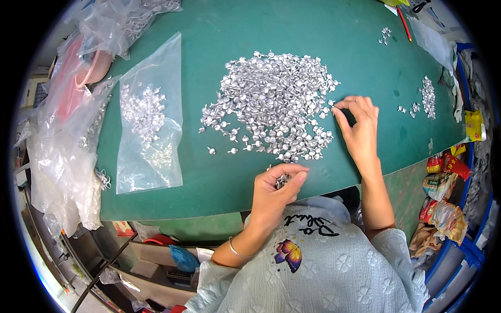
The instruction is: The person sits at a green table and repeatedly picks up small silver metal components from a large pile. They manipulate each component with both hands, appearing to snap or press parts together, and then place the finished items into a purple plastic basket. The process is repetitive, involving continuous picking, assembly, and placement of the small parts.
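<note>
A large heap of small silvery metal pieces point(276, 96), each with a round head and a short stem, spreads over the green table point(209, 26). My left hand point(274, 190) is curled near the table's front edge, just below the heap, and several of the same metal pieces point(282, 181) show inside its fingers. At the heap's right edge is my right hand point(361, 125), its thumb and forefinger brought together at a single metal piece point(331, 103). To the left of the heap lies a clear plastic bag point(151, 167) with more of these pieces in it.
Crumpled clear bags point(62, 172) and a pink basket point(96, 68) crowd the table's left side. Smaller groups of metal pieces point(428, 99) lie at the right, with a red pencil point(404, 24) at the far right. Colourful packages point(449, 219) sit beside a blue rack point(475, 250).
</note>
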`<state>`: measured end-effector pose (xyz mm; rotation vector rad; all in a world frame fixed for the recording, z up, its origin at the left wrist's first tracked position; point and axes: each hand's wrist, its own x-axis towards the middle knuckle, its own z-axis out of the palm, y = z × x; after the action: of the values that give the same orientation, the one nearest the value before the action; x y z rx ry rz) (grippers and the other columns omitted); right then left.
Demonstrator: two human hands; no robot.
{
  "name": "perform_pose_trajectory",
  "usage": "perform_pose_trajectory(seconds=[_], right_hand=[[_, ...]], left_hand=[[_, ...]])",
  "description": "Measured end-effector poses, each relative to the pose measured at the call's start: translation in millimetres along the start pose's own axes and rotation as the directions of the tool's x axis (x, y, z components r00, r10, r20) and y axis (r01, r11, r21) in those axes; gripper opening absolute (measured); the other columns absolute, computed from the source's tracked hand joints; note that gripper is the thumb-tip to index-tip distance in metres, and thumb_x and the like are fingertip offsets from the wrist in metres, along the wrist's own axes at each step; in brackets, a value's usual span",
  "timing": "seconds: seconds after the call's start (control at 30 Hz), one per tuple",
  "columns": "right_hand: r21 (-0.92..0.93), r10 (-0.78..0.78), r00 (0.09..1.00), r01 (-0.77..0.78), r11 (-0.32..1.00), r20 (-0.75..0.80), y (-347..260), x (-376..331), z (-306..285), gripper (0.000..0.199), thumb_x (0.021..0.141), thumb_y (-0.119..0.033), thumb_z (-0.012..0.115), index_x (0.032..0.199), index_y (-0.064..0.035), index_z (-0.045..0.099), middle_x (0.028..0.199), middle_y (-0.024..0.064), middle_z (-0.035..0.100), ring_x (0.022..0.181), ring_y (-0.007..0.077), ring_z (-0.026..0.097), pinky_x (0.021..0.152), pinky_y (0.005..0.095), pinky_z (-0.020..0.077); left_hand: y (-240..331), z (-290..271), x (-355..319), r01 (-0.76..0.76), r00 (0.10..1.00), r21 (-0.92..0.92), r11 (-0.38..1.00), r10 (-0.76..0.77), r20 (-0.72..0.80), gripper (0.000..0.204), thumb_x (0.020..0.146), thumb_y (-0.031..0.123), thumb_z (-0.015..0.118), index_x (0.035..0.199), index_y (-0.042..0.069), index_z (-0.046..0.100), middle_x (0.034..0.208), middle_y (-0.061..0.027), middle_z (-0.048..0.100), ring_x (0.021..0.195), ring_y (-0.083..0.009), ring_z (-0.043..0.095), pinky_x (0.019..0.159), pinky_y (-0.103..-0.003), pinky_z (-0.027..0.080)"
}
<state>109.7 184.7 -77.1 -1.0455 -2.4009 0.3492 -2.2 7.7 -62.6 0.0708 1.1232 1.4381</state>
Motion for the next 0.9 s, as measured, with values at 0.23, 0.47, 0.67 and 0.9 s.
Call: perform_pose_trajectory(seconds=[0.23, 0.47, 0.67, 0.9], right_hand=[[0.273, 0.064, 0.996, -0.08, 0.959, 0.07, -17.6, -13.0, -19.5, 0.008, 0.071, -0.005, 0.066, 0.075, -0.0034, 0.06, 0.078, 0.0053, 0.059, 0.076, 0.0208, 0.052, 0.073, 0.0317, 0.0344], [0.529, -0.029, 0.985, -0.065, 0.846, 0.168, -54.4, -31.4, -38.8, 0.009, 0.068, 0.001, 0.065, 0.073, -0.0025, 0.057, 0.075, 0.0074, 0.058, 0.073, 0.0216, 0.052, 0.069, 0.0315, 0.0362], [0.586, -0.035, 0.99, -0.053, 0.808, 0.137, -59.7, -35.5, -39.6, 0.012, 0.067, 0.003, 0.067, 0.074, -0.0016, 0.058, 0.076, 0.0082, 0.06, 0.073, 0.0217, 0.054, 0.068, 0.0314, 0.0401], [0.602, -0.11, 0.994, 0.073, 0.795, 0.025, -62.4, -37.9, -40.4, 0.017, 0.064, 0.005, 0.07, 0.079, 0.0019, 0.063, 0.077, 0.0099, 0.063, 0.07, 0.0228, 0.056, 0.064, 0.0308, 0.0436]], left_hand=[[-3.1, 1.1, 3.5, -0.067, 0.997, 0.013, 0.998, 0.068, -0.042, 0.016, 0.082, 0.001, 0.06, 0.097, -0.002, 0.06, 0.064, 0.0031, 0.047, 0.052, -0.0024, 0.033, 0.045, -0.018, 0.024], [-4.7, 13.0, 14.4, -0.407, 0.913, 0.175, 0.897, 0.395, 0.099, 0.026, 0.073, -0.006, 0.066, 0.099, 0.0, 0.063, 0.074, 0.0005, 0.057, 0.066, -0.0041, 0.047, 0.057, -0.019, 0.038], [2.3, 15.1, 7.2, -0.369, 0.928, 0.277, 0.887, 0.368, 0.058, 0.018, 0.077, -0.001, 0.065, 0.095, 0.0, 0.066, 0.081, -0.0028, 0.063, 0.065, -0.0039, 0.049, 0.056, -0.017, 0.039], [-2.1, 10.2, 5.7, -0.235, 0.968, -0.011, 0.972, 0.235, 0.085, 0.014, 0.084, 0.006, 0.06, 0.096, 0.001, 0.065, 0.081, -0.0011, 0.063, 0.054, 0.0001, 0.043, 0.045, -0.014, 0.032]])
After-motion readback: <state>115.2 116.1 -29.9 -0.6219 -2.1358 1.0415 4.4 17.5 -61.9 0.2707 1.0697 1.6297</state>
